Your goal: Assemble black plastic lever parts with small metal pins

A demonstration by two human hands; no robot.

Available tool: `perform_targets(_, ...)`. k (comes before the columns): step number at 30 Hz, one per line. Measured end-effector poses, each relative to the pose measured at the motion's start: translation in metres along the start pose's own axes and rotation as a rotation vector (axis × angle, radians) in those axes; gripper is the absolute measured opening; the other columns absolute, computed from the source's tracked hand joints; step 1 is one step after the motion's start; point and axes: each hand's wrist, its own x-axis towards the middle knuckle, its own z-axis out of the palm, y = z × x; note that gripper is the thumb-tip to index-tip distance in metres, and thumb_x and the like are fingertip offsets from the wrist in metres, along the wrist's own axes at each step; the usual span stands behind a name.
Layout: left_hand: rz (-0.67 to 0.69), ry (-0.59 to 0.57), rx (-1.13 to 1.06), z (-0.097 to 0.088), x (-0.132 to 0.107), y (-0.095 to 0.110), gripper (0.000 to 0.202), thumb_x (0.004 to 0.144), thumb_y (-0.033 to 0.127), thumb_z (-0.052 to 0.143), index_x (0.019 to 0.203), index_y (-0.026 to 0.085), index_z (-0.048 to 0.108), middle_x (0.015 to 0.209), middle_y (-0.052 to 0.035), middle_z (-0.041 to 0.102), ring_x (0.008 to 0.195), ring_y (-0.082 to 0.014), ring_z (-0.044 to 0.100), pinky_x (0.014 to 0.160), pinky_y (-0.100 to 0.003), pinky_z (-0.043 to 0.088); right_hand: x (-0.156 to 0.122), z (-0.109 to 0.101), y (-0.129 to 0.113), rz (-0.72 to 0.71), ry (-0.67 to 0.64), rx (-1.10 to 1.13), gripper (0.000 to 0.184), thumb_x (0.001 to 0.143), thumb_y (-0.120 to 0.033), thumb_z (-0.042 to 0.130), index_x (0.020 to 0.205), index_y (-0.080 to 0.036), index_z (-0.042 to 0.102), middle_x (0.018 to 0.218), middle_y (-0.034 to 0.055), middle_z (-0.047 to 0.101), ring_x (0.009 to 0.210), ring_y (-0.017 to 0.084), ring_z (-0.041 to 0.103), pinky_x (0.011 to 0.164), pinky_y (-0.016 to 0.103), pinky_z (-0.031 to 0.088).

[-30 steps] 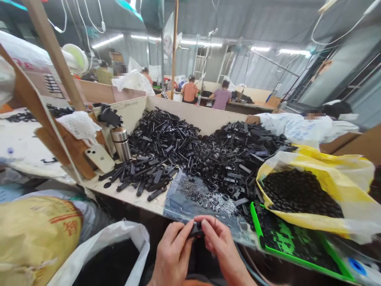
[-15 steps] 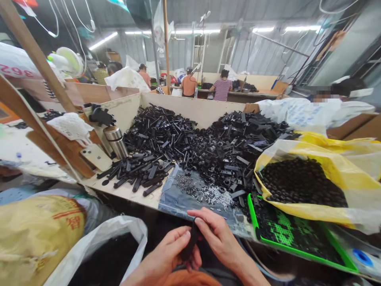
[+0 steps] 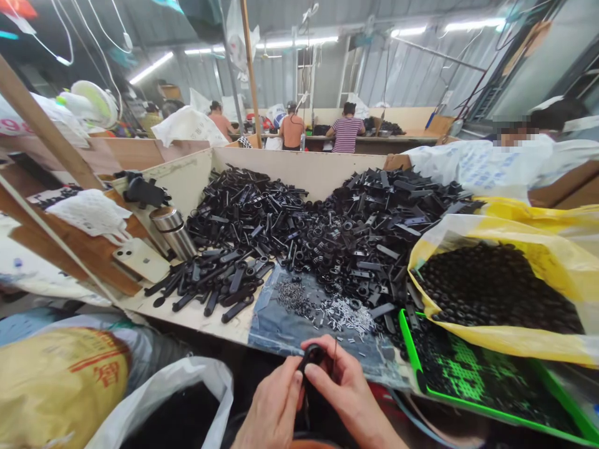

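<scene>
My left hand [image 3: 274, 408] and my right hand [image 3: 344, 390] meet at the bottom centre, just below the table's front edge. Both are closed on one small black plastic part [image 3: 310, 357], held upright between the thumbs and fingers. Right above them lies a blue denim cloth [image 3: 281, 321] with small metal pins [image 3: 346, 315] scattered on it. Behind it rises a big heap of black plastic parts [image 3: 327, 224], and a row of long black pieces [image 3: 210, 284] lies to the left.
A yellow bag of black parts [image 3: 496, 287] sits at right over a green tray [image 3: 472, 374]. A steel flask [image 3: 174, 232] and a phone [image 3: 140, 259] stand left. A white bag [image 3: 163, 399] and a yellow sack [image 3: 56, 380] are below. A person in white [image 3: 482, 165] works opposite.
My hands have lifted the black part from my lap up toward the table edge and drawn closer together. The camera view has shifted slightly.
</scene>
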Motion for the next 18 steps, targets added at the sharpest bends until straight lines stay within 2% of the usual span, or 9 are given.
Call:
perform_targets(4,0.158,0.041,0.137,-0.003,-0.006,-0.014,0.038,0.103,0.034,0.040,0.137,0.028,0.055,0.099,-0.0060,0.078,0.086,-0.0207,0.074,0.079,-0.028,0.059,0.002,0.001,-0.008,-0.003,-0.007,-0.067,0.025,0.087,-0.041,0.069,0.103,-0.023,0.072,0.090,0.0013,0.056,0.079,0.018,0.054,0.071,0.027,0.046)
perform_targets(6,0.203,0.113,0.199,0.001,-0.007,-0.017,0.038,0.102,0.030,0.043,0.138,0.028,0.054,0.110,-0.0082,0.077,0.096,-0.0226,0.074,0.084,-0.030,0.059,0.003,0.004,-0.007,0.008,-0.010,-0.097,0.023,0.087,-0.040,0.067,0.101,-0.023,0.072,0.089,0.0015,0.056,0.079,0.018,0.055,0.070,0.027,0.047)
perform_targets(8,0.207,0.163,0.215,0.008,-0.010,-0.018,0.036,0.101,0.029,0.044,0.135,0.028,0.057,0.114,-0.0092,0.077,0.099,-0.0242,0.074,0.084,-0.031,0.060,0.006,0.009,-0.003,0.009,0.001,-0.139,0.022,0.088,-0.040,0.065,0.100,-0.023,0.072,0.088,0.0018,0.057,0.080,0.019,0.058,0.072,0.027,0.049)
perform_targets(10,0.114,0.171,0.182,0.014,-0.013,-0.018,0.034,0.102,0.029,0.041,0.129,0.029,0.061,0.109,-0.0087,0.079,0.094,-0.0235,0.076,0.080,-0.029,0.060,0.011,0.013,0.005,-0.006,-0.007,-0.198,0.024,0.090,-0.040,0.062,0.104,-0.023,0.071,0.091,0.0030,0.059,0.082,0.020,0.060,0.074,0.026,0.051)
perform_targets(13,-0.197,0.280,0.153,0.008,-0.010,-0.021,0.034,0.100,0.037,0.044,0.124,0.025,0.065,0.117,-0.0122,0.077,0.102,-0.0256,0.074,0.087,-0.032,0.059,0.020,0.015,0.019,-0.044,-0.063,-0.296,0.037,0.091,-0.044,0.062,0.122,-0.025,0.067,0.098,0.0037,0.062,0.069,0.016,0.059,0.065,0.024,0.052)
perform_targets(16,-0.437,0.412,0.221,-0.031,0.007,-0.032,0.042,0.096,0.045,0.048,0.124,0.018,0.063,0.119,-0.0139,0.076,0.108,-0.0272,0.072,0.088,-0.034,0.058,0.030,0.012,0.031,-0.080,-0.125,-0.387,0.048,0.093,-0.047,0.060,0.137,-0.027,0.060,0.095,0.0025,0.065,0.056,0.013,0.055,0.058,0.023,0.052)
perform_targets(18,-0.553,0.439,0.358,-0.068,0.024,-0.045,0.040,0.095,0.049,0.048,0.112,0.017,0.066,0.100,-0.0108,0.080,0.094,-0.0271,0.075,0.082,-0.034,0.058,0.033,0.010,0.038,-0.107,-0.152,-0.454,0.041,0.095,-0.048,0.057,0.130,-0.028,0.066,0.090,0.0028,0.068,0.057,0.014,0.058,0.058,0.022,0.053)
